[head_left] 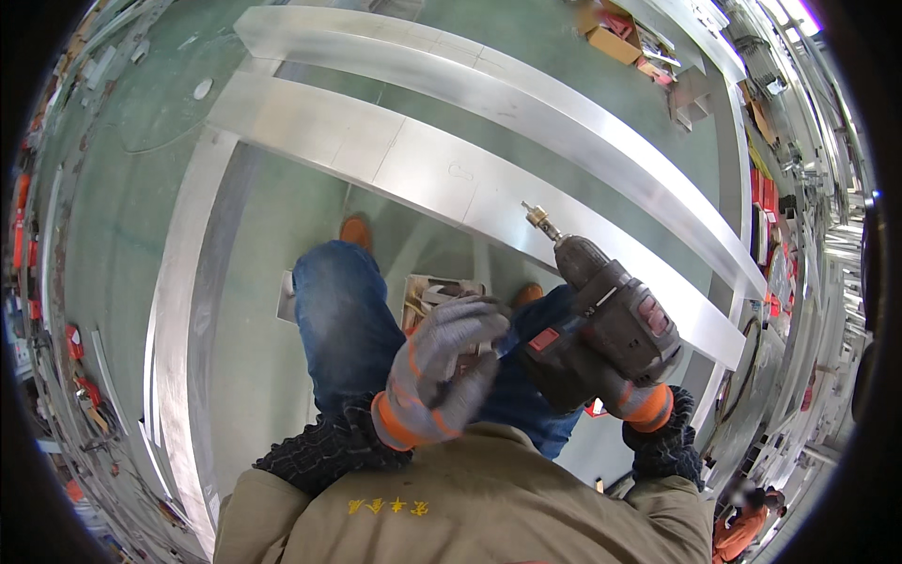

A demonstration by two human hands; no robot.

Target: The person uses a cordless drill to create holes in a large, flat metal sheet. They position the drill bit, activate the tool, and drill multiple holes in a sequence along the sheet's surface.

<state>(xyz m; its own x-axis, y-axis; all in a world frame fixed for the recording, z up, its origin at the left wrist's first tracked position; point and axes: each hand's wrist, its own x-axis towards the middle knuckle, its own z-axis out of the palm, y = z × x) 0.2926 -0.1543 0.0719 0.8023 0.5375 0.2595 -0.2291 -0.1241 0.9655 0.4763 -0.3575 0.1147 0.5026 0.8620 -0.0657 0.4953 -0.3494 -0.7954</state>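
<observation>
The person's right hand [625, 387], gloved and mostly hidden behind the tool, grasps the grip of a black drill [615, 315]; chiefly the orange cuff of that glove shows. The left hand [437, 362], in a grey glove with orange bands, is raised in front of the body with its fingers bent; it is blurred, and one cannot tell whether it holds anything. The drill slants up and to the left, its metal bit [542, 221] appearing over the right half of the near silvery beam [413, 150], toward that beam's lower edge; whether the tip touches is unclear. A small loop-like outline [460, 171] and thin lines are marked on the beam's face. Below its lower edge, between the legs, an open box [411, 305] stands on the green floor [272, 282], its contents partly covered by the left glove. Beyond lies a second, parallel beam [526, 99]. Near the floor's upper right corner is an open carton [615, 45]. At the lower right, a person in orange [738, 536] is cut off by the dark rim. The drill bears a red label [543, 339], too small to read; yellow characters [387, 507] cross the khaki jacket [451, 526], upside down.
</observation>
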